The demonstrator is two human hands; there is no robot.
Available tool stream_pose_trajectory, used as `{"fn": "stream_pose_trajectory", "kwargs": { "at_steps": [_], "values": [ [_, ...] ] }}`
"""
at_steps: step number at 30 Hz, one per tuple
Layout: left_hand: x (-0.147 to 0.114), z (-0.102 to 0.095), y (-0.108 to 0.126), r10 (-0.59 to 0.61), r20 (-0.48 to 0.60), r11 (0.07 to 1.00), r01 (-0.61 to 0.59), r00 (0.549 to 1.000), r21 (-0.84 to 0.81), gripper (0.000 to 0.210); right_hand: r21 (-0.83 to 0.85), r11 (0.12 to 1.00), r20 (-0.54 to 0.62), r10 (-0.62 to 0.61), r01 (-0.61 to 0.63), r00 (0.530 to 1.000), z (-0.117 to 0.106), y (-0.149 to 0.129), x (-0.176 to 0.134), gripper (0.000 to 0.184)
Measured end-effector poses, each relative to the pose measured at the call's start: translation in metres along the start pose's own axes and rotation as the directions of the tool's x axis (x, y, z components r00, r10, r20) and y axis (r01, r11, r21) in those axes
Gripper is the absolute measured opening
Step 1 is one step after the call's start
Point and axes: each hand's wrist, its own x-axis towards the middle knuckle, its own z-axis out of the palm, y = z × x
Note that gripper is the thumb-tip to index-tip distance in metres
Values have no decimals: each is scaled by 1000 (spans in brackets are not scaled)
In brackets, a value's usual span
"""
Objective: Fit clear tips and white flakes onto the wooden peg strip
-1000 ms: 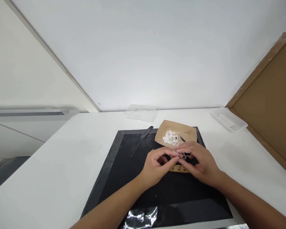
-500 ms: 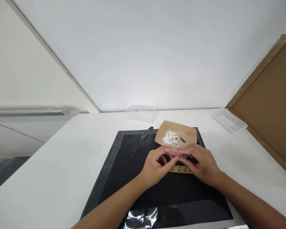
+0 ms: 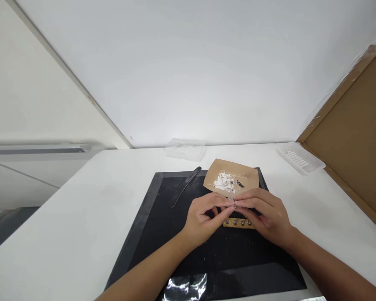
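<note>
My left hand (image 3: 204, 215) and my right hand (image 3: 265, 211) meet fingertip to fingertip above a black mat (image 3: 181, 234). Both are closed in a pinch around a small silvery piece (image 3: 234, 205); the fingers cover most of it, so its kind cannot be made out. Just below the fingertips lies a yellowish strip (image 3: 238, 226) bearing several round metal studs, its right end hidden by my right hand. Right behind the hands sits a brown paper tray (image 3: 213, 169) with white scraps (image 3: 224, 182) and a small dark piece (image 3: 240, 184) in it.
A dark, slim tool with a widened end (image 3: 186, 187) lies on the mat's left part. At the back of the white table (image 3: 81, 209) is a clear plastic container (image 3: 185, 149). Another clear tray (image 3: 301, 158) with white strips stands far right, beside a cardboard panel (image 3: 354, 138).
The fingers of my right hand have shifted, and the fingertips now close more tightly together. Less of the silvery piece shows between them. The strip and the paper tray stay put.
</note>
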Motion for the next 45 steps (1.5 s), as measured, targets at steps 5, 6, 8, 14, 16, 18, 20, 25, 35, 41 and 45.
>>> {"fn": "stream_pose_trajectory", "kwargs": {
  "at_steps": [5,6,8,14,16,18,20,25,35,41,45],
  "values": [
    [-2,0,1,-5,-58,1000,5,998,12,11,-67,994,-79,77,-82,994,1,2,-2,22],
    [-3,0,0,-27,-65,1000,28,997,9,11,-76,992,-86,96,-102,992,2,3,-3,23],
    [-5,0,-1,-78,-62,997,77,995,-9,10,-83,988,-82,122,-129,989,3,6,-6,26],
    [-6,0,-3,-129,-36,991,127,991,-40,11,-80,985,-27,151,-152,988,5,10,-9,20],
    [-5,0,-3,-141,-52,990,139,989,-29,8,-74,987,-21,144,-145,989,5,10,-8,15],
    [-5,0,-4,-161,-75,987,160,984,-16,7,-63,989,-22,136,-137,990,4,9,-7,11],
    [-5,1,-5,-180,-96,984,180,979,-6,8,-52,990,-24,131,-132,991,3,8,-5,9],
    [-5,0,-7,-243,-91,970,241,966,-26,10,-36,991,-23,131,-132,991,3,8,-4,7],
    [-8,1,-10,-316,-7,942,313,949,-120,25,22,978,-2,207,-207,978,5,7,-7,5],
    [-10,3,-6,-368,11,913,363,930,-184,32,165,921,40,351,-353,936,6,5,-7,2],
    [-10,4,-6,-392,4,894,381,920,-237,34,231,888,53,396,-397,917,6,3,-6,5]
  ]
}}
